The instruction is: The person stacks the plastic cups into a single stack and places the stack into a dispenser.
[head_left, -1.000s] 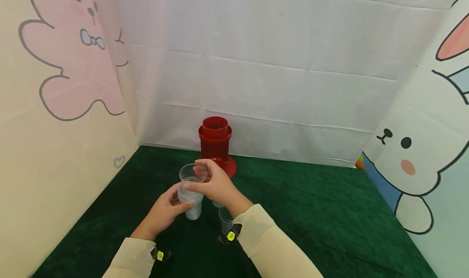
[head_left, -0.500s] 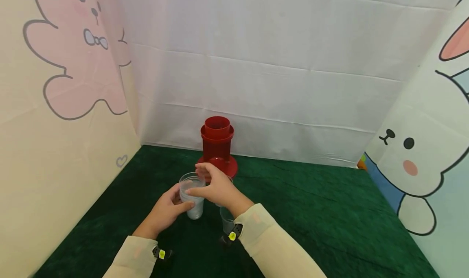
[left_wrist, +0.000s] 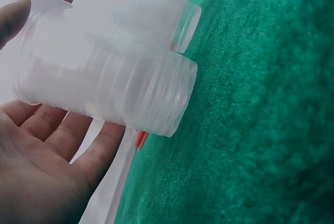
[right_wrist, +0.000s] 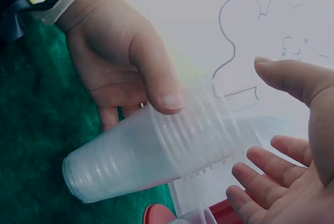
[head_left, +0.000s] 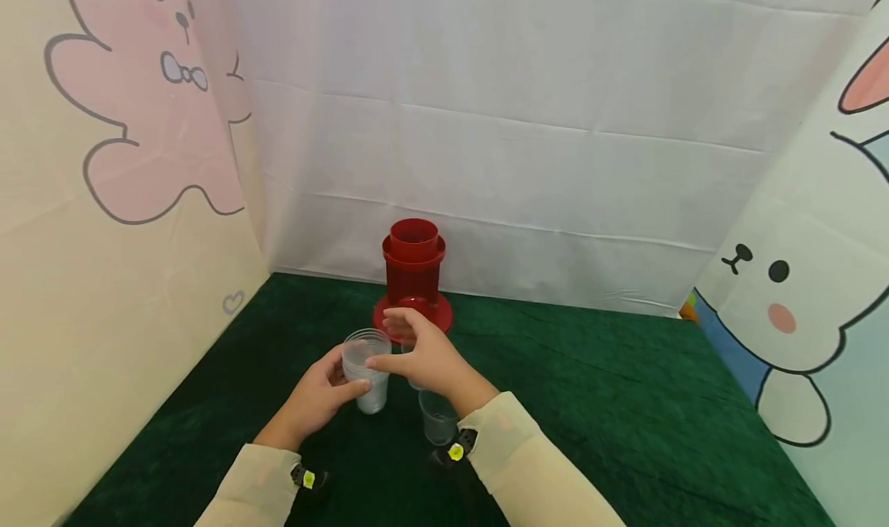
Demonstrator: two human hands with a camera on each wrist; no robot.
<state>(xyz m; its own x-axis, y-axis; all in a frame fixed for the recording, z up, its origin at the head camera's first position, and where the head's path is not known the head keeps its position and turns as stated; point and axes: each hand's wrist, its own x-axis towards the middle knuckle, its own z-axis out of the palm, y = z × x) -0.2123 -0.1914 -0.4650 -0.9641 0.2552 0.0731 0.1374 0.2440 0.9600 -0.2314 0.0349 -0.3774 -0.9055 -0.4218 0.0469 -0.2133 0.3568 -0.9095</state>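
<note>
My left hand (head_left: 322,396) grips a stack of nested clear plastic cups (head_left: 373,384), tilted slightly above the green cloth. In the right wrist view the left thumb presses on the side of the stacked cups, just below their ridged rims. My right hand (head_left: 434,361) is at the right of the rims, its thumb and fingers spread and apart from the cups in the right wrist view. A single clear cup (head_left: 439,419) stands on the cloth by the right wrist. Another clear cup (head_left: 407,347) is mostly hidden behind the right hand.
A red cylindrical holder (head_left: 414,272) with a round base stands behind the hands, close to the white back curtain (head_left: 521,164). Green cloth (head_left: 590,403) covers the table. Printed cartoon curtains rise on the left and right.
The top cup, raised above the others and held by the right hand, has gone down into the stack. The right hand has let go and moved slightly right.
</note>
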